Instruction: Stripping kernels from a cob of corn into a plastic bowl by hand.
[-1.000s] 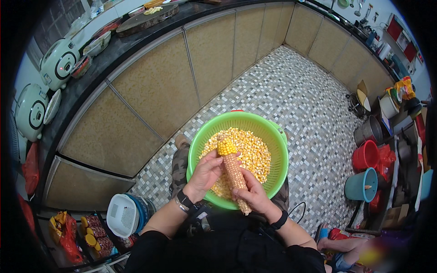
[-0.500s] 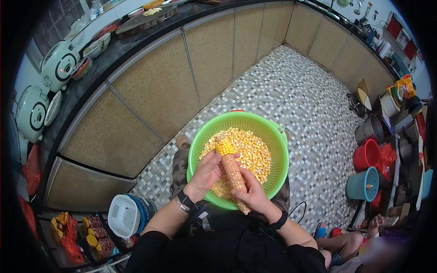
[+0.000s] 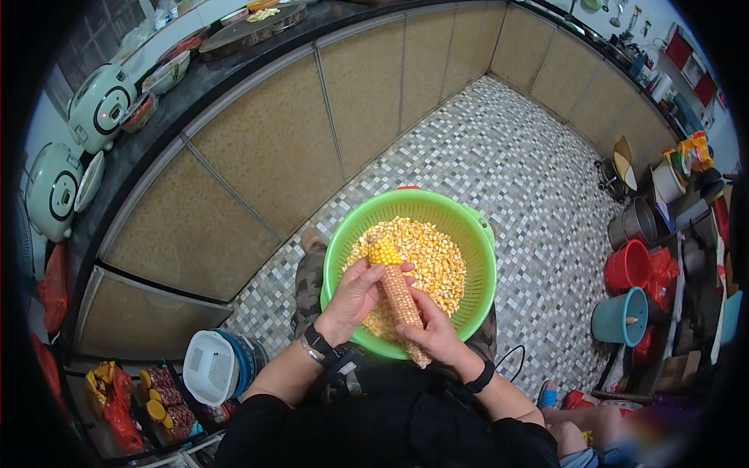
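A corn cob point(image 3: 402, 300) is held at a slant over a green plastic colander point(image 3: 476, 304) full of loose yellow kernels point(image 3: 438, 269). Its top end still carries a band of yellow kernels; the rest is bare and pale. My left hand point(image 3: 351, 300) is closed round the upper part, thumb near the kernel band. My right hand point(image 3: 433, 335) grips the lower part from the right, its thumb across the cob. The colander sits between my legs in camouflage trousers.
A dark counter point(image 3: 168, 109) holds two rice cookers point(image 3: 101, 109) and a round board point(image 3: 253, 31). Baskets point(image 3: 211, 366) stand lower left. Buckets point(image 3: 620, 316) and pots line the right. Another person's legs point(image 3: 585, 421) are at lower right. Mosaic tiles point(image 3: 538, 210) cover the floor.
My hands and the cob have barely moved, only a slight shift at the cob's top. The other person's hand, seen at lower right half a second ago, has moved out of sight.
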{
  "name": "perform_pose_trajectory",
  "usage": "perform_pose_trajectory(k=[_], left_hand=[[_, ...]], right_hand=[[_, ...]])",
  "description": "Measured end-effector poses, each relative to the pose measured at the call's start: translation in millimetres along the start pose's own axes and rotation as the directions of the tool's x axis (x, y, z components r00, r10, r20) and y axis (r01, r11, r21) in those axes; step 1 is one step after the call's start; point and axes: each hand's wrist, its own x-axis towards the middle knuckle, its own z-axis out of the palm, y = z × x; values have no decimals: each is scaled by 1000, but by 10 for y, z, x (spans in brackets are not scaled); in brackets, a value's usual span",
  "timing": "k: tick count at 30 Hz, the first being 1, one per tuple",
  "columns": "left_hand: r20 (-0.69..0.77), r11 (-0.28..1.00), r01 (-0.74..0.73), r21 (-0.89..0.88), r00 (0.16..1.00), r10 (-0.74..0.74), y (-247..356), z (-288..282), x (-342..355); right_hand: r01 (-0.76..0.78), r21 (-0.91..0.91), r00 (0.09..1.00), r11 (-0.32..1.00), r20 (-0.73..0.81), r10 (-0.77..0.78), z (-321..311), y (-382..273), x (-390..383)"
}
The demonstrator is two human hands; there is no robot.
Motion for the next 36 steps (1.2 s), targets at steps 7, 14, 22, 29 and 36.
perform_pose_trajectory(k=[7, 14, 22, 29, 36], left_hand=[[33, 1000, 1, -3, 999, -1, 34, 44, -15], [146, 994, -29, -106, 988, 45, 21, 38, 11], [-45, 997, -72, 12, 996, 72, -48, -79, 41], [-59, 996, -82, -29, 995, 80, -27, -26, 43], [-28, 996, -73, -51, 997, 71, 8, 8, 22]], right_hand=[[-4, 23, 1000, 1000, 2, 4, -12, 29, -7], [11, 9, 999, 1000, -36, -11, 15, 3, -9], [132, -328, 990, 935, 3, -139, -10, 6, -14], [106, -225, 994, 969, 22, -104, -19, 36, -8], [50, -97, 999, 994, 24, -48, -20, 56, -21]])
